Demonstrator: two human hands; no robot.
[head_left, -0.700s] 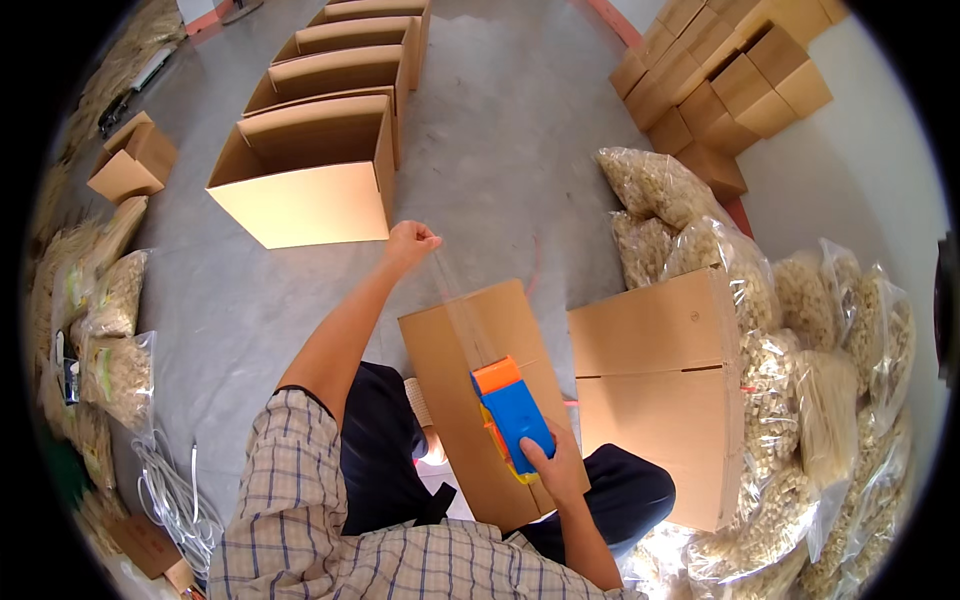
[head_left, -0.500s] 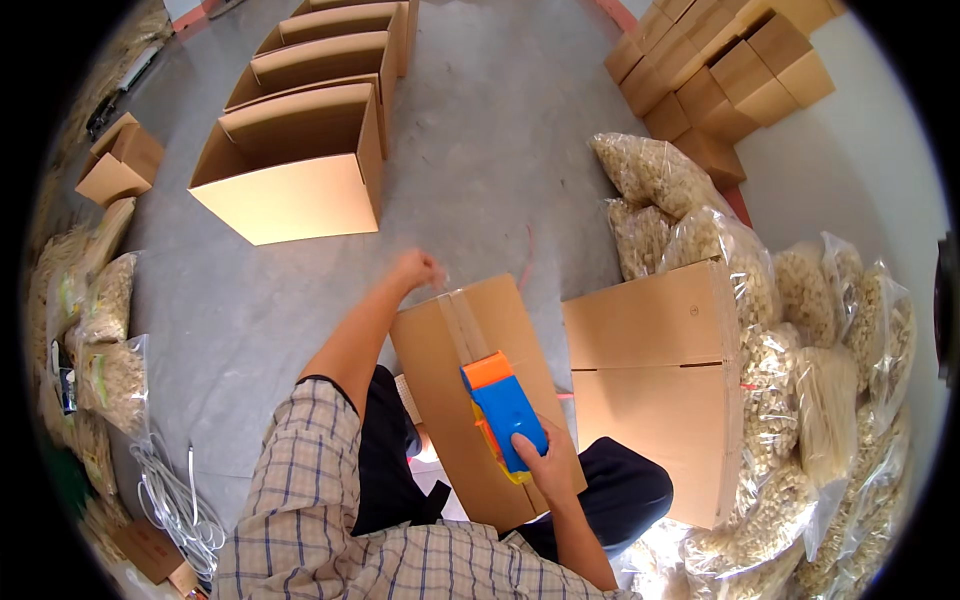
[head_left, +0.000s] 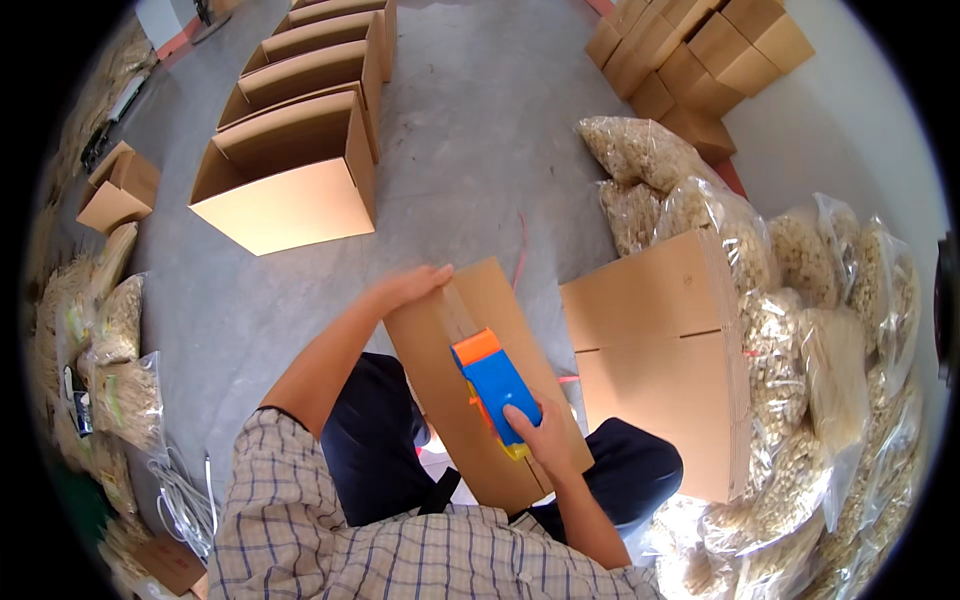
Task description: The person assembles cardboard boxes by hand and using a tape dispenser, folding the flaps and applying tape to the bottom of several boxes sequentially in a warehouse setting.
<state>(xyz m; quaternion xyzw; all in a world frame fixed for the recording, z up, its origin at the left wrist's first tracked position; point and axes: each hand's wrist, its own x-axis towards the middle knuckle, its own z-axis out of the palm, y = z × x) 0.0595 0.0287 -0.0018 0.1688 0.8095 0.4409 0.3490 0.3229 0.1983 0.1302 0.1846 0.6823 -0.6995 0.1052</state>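
A closed cardboard box (head_left: pixel 425 360) lies between my knees, tilted. Clear tape (head_left: pixel 458 310) runs along its middle seam from the far end to a blue, orange and yellow tape dispenser (head_left: pixel 502 393). My right hand (head_left: pixel 540 432) is wrapped round the near end of the dispenser, thumb on top, and the dispenser rests against the box. At the box's far left corner, my left hand (head_left: pixel 415 285) lies over the edge with its fingers stretched out, the fingertips by the end of the tape. The undersides of those fingers are hidden.
Flattened cardboard sheets (head_left: pixel 655 350) stand stacked at my right, against clear bags of pale pieces (head_left: pixel 780 400). A row of open cardboard boxes (head_left: pixel 290 205) is ahead to the left. More bags (head_left: pixel 130 395) and a coiled cable (head_left: pixel 185 500) lie at left; closed boxes (head_left: pixel 700 70) are stacked far right.
My left hand has come down from just beyond the box's far end onto its edge beside the tape. My right hand still holds the dispenser on the box. The whole view has shifted slightly.
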